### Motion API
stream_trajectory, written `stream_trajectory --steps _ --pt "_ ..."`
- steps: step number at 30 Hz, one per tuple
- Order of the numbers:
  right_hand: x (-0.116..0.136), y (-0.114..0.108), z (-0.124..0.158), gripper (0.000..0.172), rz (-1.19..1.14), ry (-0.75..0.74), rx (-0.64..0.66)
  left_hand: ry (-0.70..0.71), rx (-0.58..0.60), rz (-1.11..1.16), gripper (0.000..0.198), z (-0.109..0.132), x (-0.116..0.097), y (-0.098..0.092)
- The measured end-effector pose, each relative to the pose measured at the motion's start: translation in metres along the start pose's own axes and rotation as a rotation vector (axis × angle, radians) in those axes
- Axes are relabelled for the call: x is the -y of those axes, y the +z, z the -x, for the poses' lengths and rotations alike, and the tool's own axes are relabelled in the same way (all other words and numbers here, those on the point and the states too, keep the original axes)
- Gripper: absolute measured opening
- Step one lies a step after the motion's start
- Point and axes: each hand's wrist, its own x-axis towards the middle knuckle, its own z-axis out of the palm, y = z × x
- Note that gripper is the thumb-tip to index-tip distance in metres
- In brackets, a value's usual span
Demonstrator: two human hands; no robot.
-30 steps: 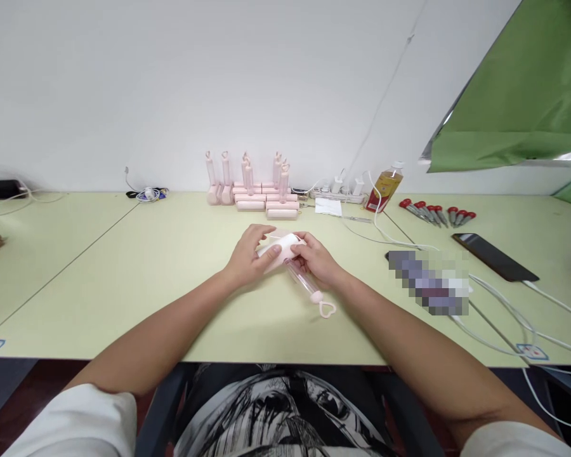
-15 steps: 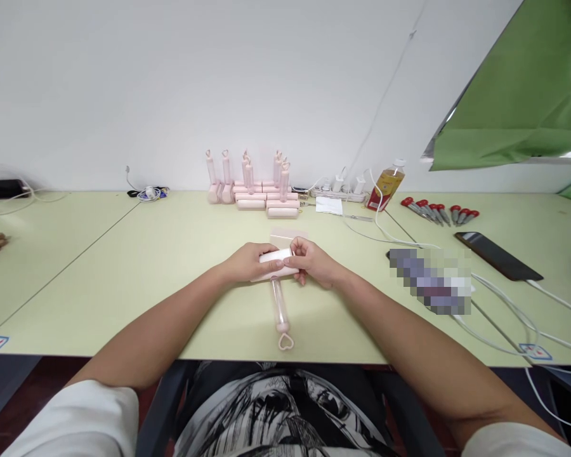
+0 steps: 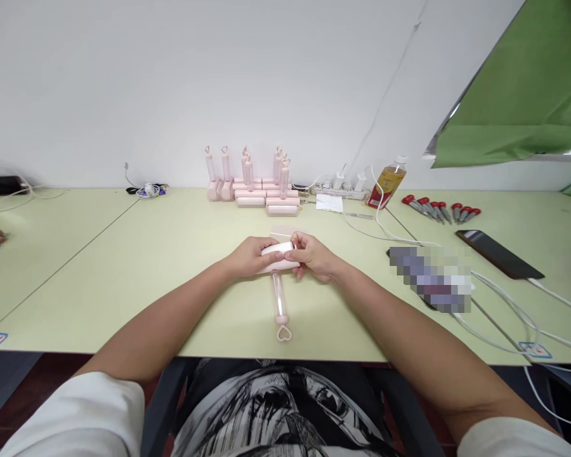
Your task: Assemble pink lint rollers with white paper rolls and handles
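Both hands hold a pink lint roller [image 3: 278, 256] with a white roll, just above the table in front of me. Its clear handle with a heart-shaped loop points down toward me. My left hand [image 3: 253, 256] is closed around the roller's left end, thumb on the white roll. At the right end, my right hand [image 3: 310, 255] pinches the roller with thumb and fingers. What the right fingertips touch at that end is partly hidden. A pale pink flat piece [image 3: 288, 232] lies just beyond the hands.
Several similar pink lint rollers [image 3: 283, 206] stand against the wall. To their right are a power strip [image 3: 340, 190], a white paper [image 3: 329, 202] and a drink bottle [image 3: 387, 184]. Red-capped tools [image 3: 441, 208], a phone [image 3: 499, 254] and cables lie on the right.
The lint roller and both hands stay in nearly the same place. The view has shifted slightly, and the roller is turned a little in my hands.
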Motion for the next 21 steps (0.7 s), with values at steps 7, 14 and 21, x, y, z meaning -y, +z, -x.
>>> stream_trajectory --steps 7,14,21 --pt "-0.004 -0.002 -0.008 0.047 -0.043 0.016 0.006 -0.124 -0.028 0.053 0.055 -0.003 0.003 0.004" --pt "-0.009 -0.008 -0.011 0.050 -0.104 0.018 0.102 -0.125 -0.042 0.158 0.055 -0.004 0.007 0.004" --pt "-0.009 -0.009 -0.010 0.054 -0.122 -0.003 0.096 -0.129 -0.095 0.161 0.054 -0.005 0.007 0.009"
